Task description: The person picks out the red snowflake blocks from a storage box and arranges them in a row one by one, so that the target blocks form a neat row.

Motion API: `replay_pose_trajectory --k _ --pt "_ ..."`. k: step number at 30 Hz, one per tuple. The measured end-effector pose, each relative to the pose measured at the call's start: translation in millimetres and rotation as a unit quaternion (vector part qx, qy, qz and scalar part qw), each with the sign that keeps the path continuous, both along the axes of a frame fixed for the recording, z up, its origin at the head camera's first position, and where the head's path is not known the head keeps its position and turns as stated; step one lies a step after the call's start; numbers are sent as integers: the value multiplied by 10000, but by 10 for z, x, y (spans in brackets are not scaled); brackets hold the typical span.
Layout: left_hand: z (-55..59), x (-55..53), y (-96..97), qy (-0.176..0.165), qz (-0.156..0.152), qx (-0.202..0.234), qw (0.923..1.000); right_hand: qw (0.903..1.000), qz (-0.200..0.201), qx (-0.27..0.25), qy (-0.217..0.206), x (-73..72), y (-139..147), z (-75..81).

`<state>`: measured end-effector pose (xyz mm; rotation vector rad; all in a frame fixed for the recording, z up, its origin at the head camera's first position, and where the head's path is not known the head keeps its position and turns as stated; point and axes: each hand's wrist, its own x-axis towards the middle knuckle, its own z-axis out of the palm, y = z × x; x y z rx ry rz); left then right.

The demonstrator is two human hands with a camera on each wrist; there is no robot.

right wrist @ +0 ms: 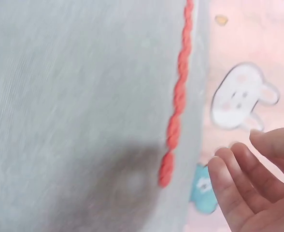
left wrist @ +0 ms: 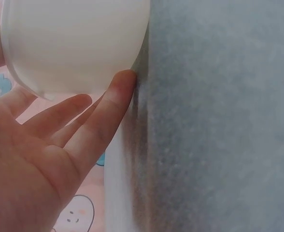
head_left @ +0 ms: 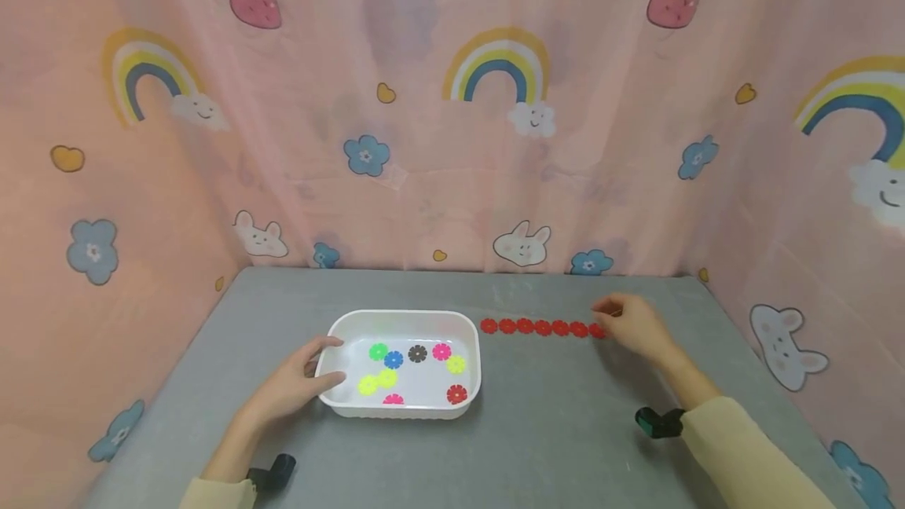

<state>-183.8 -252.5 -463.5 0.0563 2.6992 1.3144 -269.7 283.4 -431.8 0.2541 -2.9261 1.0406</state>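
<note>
A white plastic tray [head_left: 396, 412] stands left of centre with several colourful notched plastic discs inside, among them a red disc [head_left: 456, 393]. My left hand [head_left: 291, 378] holds the tray's left end; in the left wrist view, fingers [left wrist: 101, 118] lie against its outer wall and another digit reaches over the rim. To the tray's right, several red notched discs [head_left: 543, 327] lie in a straight row, seen nearly edge-on in the right wrist view [right wrist: 179, 96]. My right hand [head_left: 632, 324] hovers by the row's right end, fingers loosely bent, with nothing between them in the right wrist view [right wrist: 258, 186].
The grey tabletop [head_left: 551, 438] extends around the tray and the row. Pink printed curtains [head_left: 424, 203] enclose it at the back and both sides. A dark wrist device [head_left: 659, 422] is worn on the right arm, another [head_left: 272, 474] on the left.
</note>
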Motion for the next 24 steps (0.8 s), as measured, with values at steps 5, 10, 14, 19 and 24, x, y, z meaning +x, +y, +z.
replay_pose_trajectory --k 5,10,14,19,24 --pt "11 19 -2 -3 9 -12 10000 9997 177 57 165 80 -202 137" --pt "8 20 -10 -12 -14 48 10000 9992 348 -3 209 181 -410 255" --pt "0 14 -11 -23 -12 55 10000 9979 599 -73 237 233 -581 317" --pt "-3 8 -12 -34 28 -23 10000 9947 971 -180 284 284 -798 361" --pt "-2 13 -8 -71 58 -77 9999 9918 1226 -344 107 352 -1046 388"
